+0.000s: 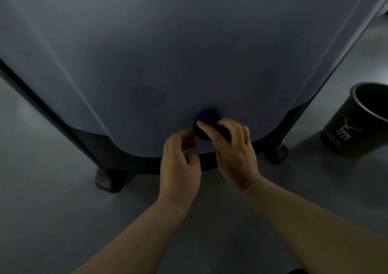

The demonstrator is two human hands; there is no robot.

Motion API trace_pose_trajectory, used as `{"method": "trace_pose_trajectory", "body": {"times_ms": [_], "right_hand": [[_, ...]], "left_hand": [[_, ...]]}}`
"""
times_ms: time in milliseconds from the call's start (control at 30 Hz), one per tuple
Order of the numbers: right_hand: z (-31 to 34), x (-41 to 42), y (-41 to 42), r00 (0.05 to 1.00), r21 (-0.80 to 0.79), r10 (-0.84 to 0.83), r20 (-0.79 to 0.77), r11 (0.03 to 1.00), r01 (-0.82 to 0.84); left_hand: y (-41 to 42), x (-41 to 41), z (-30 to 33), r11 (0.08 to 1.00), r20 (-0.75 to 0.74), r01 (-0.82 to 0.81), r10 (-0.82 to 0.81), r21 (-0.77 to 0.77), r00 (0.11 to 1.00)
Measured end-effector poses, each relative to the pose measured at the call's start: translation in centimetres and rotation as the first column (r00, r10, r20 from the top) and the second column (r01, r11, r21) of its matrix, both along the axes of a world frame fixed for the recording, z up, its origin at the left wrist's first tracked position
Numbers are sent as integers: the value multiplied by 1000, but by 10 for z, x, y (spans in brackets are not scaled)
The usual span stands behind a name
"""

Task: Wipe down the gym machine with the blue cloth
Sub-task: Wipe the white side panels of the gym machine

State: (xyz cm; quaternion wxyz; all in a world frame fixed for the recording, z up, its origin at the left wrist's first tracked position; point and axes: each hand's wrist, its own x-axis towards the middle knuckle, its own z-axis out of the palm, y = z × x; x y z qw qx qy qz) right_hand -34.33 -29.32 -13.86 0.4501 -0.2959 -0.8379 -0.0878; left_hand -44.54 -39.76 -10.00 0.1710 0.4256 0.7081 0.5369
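The gym machine's broad grey panel fills most of the head view, curving down to a black base on the floor. A bunched blue cloth lies against the panel's lower part. My right hand grips the cloth, thumb and fingers curled round it. My left hand is just to the left of the cloth, fingers curled near its edge; whether they touch it is hidden. A faint darker patch shows on the panel left of the cloth.
Two black feet of the machine stand on the grey floor. A dark round bin with a pale logo stands at the right, close to the machine's corner.
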Motion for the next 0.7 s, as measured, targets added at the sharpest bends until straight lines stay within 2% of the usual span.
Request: {"method": "trace_pose_trajectory", "body": {"times_ms": [100,167,233,333,367,433,500,533,567,633,700], "right_hand": [[35,1,7,943,-141,-75,-324,990,30],[43,-1,7,885,-261,-141,-444,965,23],[31,-4,1,911,-274,-145,-386,961,37],[6,5,3,972,-177,-71,-223,984,32],[7,11,8,963,-204,-77,-258,979,23],[24,21,19,869,-407,-196,-455,913,-6],[38,26,27,708,-633,-391,-588,768,-102],[42,25,25,671,-692,-446,-592,708,-140],[44,24,20,680,-711,-446,-581,685,-158],[38,20,7,748,-688,-351,-563,701,-188],[31,20,3,756,-678,-314,-574,700,-224]], "left_hand": [[7,10,9,993,-137,61,-47,98,990],[15,17,14,981,-246,115,-74,155,966],[22,23,18,976,-318,138,-78,169,945],[29,28,18,979,-340,139,-82,147,937],[31,29,17,979,-356,148,-88,143,930],[37,32,19,972,-415,194,-123,134,902],[47,38,24,961,-472,257,-179,106,863],[52,41,28,956,-498,278,-196,96,845],[57,43,32,953,-522,290,-201,93,829],[66,46,37,948,-582,311,-214,70,784],[71,47,40,937,-675,348,-243,22,697]]}}
